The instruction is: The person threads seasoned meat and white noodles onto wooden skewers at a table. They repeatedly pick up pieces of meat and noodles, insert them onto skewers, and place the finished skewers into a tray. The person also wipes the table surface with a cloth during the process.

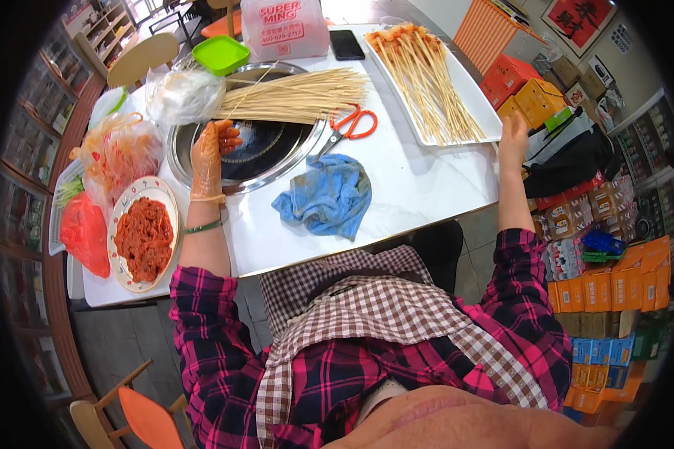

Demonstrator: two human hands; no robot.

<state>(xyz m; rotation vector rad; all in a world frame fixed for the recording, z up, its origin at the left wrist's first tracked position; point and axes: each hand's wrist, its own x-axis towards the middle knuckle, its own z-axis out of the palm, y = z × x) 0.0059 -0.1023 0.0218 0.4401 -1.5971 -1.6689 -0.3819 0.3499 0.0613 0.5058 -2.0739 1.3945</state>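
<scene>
My left hand [209,160], in a clear plastic glove, is raised over the round black cooktop [261,149] and holds one thin bamboo skewer [251,90] pointing up. Beside it a bundle of bare skewers [297,95] lies across the cooktop. My bare right hand [514,137] is at the near right corner of a white tray [486,118]; whether it grips the rim is unclear. Skewers with reddish food [407,42] fill the tray. Left of my left arm stands a plate [174,213] of red marinated meat strips [144,238].
Red-handled scissors [345,129] and a crumpled blue cloth [334,193] lie mid-table. Plastic bags [121,157], a red bag [84,233] and a green dish [221,54] stand left. A phone [346,45] lies by a white bag [285,28]. Boxes [612,278] are stacked right; a chair [151,418] stands behind.
</scene>
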